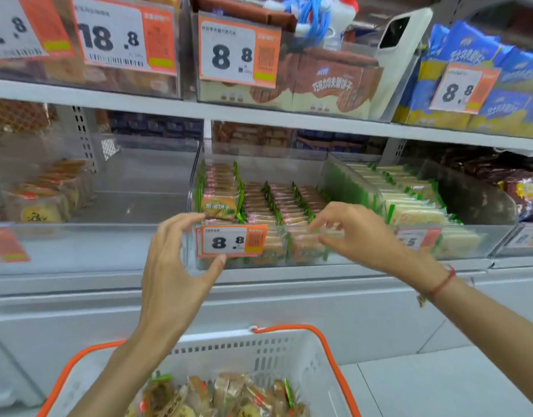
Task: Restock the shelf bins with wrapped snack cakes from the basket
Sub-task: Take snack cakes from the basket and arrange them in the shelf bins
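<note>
A clear shelf bin (292, 226) on the middle shelf holds rows of green-edged wrapped snack cakes (277, 203) and carries an orange 8.8 price tag (232, 240) on its front. My left hand (175, 260) grips the bin's front left corner, fingers over the rim and thumb under the tag. At the front right, my right hand (352, 233) has its fingertips curled over the rim. Below, a white basket (229, 347) with orange handles holds several wrapped cakes (229, 392).
To the left, a clear bin (108, 227) has a few round yellow cakes (42, 206) at its left side. The bin on the right (482, 236) is full of pale wrapped cakes. Price-tagged bins line the upper shelf, where a white phone (400, 34) leans.
</note>
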`<state>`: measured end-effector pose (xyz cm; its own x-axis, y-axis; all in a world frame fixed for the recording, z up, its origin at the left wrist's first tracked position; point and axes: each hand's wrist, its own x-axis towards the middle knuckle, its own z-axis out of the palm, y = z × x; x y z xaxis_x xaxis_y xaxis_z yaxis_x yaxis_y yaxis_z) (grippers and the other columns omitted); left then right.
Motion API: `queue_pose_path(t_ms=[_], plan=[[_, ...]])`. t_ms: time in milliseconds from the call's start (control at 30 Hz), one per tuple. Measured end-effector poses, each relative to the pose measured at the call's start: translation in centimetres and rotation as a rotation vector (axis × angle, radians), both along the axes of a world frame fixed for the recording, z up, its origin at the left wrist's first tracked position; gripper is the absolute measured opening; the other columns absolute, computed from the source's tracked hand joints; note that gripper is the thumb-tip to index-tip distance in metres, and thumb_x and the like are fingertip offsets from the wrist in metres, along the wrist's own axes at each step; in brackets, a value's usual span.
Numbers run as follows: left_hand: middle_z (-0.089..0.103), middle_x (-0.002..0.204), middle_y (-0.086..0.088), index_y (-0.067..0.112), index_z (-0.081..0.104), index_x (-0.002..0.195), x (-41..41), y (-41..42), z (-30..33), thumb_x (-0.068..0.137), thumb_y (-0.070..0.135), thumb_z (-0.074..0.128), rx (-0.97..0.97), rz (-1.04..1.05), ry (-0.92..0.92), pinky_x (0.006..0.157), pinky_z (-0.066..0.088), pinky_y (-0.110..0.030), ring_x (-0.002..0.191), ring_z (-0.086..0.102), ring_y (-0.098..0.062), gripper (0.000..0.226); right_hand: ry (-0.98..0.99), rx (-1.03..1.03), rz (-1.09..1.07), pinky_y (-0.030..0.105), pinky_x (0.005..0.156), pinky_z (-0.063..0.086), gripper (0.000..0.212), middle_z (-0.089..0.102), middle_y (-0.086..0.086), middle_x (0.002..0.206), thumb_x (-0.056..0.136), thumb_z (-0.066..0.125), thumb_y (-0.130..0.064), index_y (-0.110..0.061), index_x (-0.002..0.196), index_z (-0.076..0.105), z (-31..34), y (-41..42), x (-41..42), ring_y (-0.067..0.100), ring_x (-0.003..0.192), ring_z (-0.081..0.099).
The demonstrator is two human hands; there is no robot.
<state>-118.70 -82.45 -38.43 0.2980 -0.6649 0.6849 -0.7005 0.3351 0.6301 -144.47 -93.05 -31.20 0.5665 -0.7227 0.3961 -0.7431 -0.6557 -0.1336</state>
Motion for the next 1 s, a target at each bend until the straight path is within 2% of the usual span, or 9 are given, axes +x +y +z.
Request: queue_pose_path(t_ms=[100,233,367,467,567,633,700,833,1000], plan=[[0.051,0.115,0.016,0.037,0.052,0.115,-0.2,2.5,-3.4,0.079,0.016,0.075,0.128,-0.090,-0.008,0.089,0.041,-0.027,0.110,0.049,-0.007,0.048,0.000,0.101,0.125,0.021,0.073,0.043,0.013,0.065,-0.010,0.101,0.083,0.070,-0.023,-0.028,0.094,0.073,-4.3,3.1,1.0,0.006,0.091,0.057],[0.049,0.113,0.028,0.050,0.047,0.105,1.5,5.0,-8.5,0.085,0.021,0.069,0.501,-0.158,-0.044,0.089,0.042,-0.028,0.109,0.048,-0.002,0.041,0.280,0.371,0.152,0.026,0.079,0.039,0.019,0.059,-0.006,0.111,0.089,0.061,-0.029,-0.030,0.107,0.067,-11.3,4.8,3.0,0.011,0.102,0.055],[0.048,0.134,0.010,0.037,0.051,0.123,3.7,6.3,-14.4,0.090,0.009,0.055,1.027,-0.323,-0.221,0.100,0.039,-0.028,0.125,0.044,-0.011,0.043,0.378,0.729,0.095,0.025,0.083,0.041,0.022,0.061,-0.001,0.116,0.090,0.059,-0.024,-0.022,0.109,0.068,-19.2,7.0,5.6,0.016,0.105,0.057],[0.037,0.143,0.011,0.033,0.043,0.137,4.5,7.9,-18.7,0.092,0.018,0.056,1.237,-0.378,-0.305,0.104,0.037,-0.032,0.133,0.035,-0.015,0.050,0.365,0.890,0.068,0.029,0.081,0.045,0.025,0.062,0.005,0.115,0.091,0.056,-0.023,-0.016,0.112,0.066,-24.3,9.3,7.5,0.019,0.100,0.057],[0.020,0.156,0.006,0.034,0.033,0.145,4.9,9.9,-22.0,0.095,0.038,0.055,1.320,-0.327,-0.411,0.111,0.031,-0.040,0.144,0.019,-0.023,0.055,0.268,0.945,0.025,0.037,0.081,0.048,0.031,0.060,0.012,0.108,0.090,0.053,-0.021,-0.011,0.119,0.056,-27.8,11.3,8.9,0.025,0.091,0.057],[0.012,0.158,0.007,0.039,0.026,0.147,4.7,11.1,-23.4,0.096,0.041,0.051,1.318,-0.311,-0.357,0.110,0.032,-0.041,0.139,0.032,-0.018,0.057,0.278,0.993,-0.010,0.040,0.083,0.047,0.051,0.057,0.012,0.112,0.089,0.054,-0.022,-0.017,0.137,0.037,-29.5,12.5,9.3,0.029,0.092,0.056],[0.012,0.156,0.009,0.041,0.024,0.146,4.1,11.6,-23.9,0.098,0.040,0.047,1.278,-0.278,-0.302,0.100,0.043,-0.038,0.122,0.050,-0.013,0.054,0.226,1.077,-0.004,0.032,0.070,0.043,0.066,0.056,0.011,0.116,0.092,0.053,-0.023,-0.026,0.149,0.018,-30.5,13.2,9.3,0.025,0.086,0.056],[0.019,0.151,0.005,0.034,0.027,0.146,3.0,11.4,-24.1,0.097,0.024,0.051,1.197,-0.218,-0.274,0.059,0.047,-0.017,0.093,0.060,-0.008,0.055,0.210,0.929,-0.020,0.030,0.059,0.040,0.054,0.046,-0.008,0.074,0.093,0.056,-0.024,-0.029,0.141,0.032,-31.4,13.3,8.5,0.016,0.067,0.051],[0.033,0.137,0.007,0.034,0.043,0.135,3.0,11.4,-24.3,0.089,0.014,0.064,1.129,-0.209,-0.043,0.059,0.045,-0.010,0.086,0.059,-0.005,0.055,0.186,0.860,0.008,0.038,0.063,0.055,0.048,0.064,0.001,0.085,0.092,0.059,-0.024,-0.027,0.136,0.041,-31.3,13.2,7.9,0.018,0.070,0.061]])
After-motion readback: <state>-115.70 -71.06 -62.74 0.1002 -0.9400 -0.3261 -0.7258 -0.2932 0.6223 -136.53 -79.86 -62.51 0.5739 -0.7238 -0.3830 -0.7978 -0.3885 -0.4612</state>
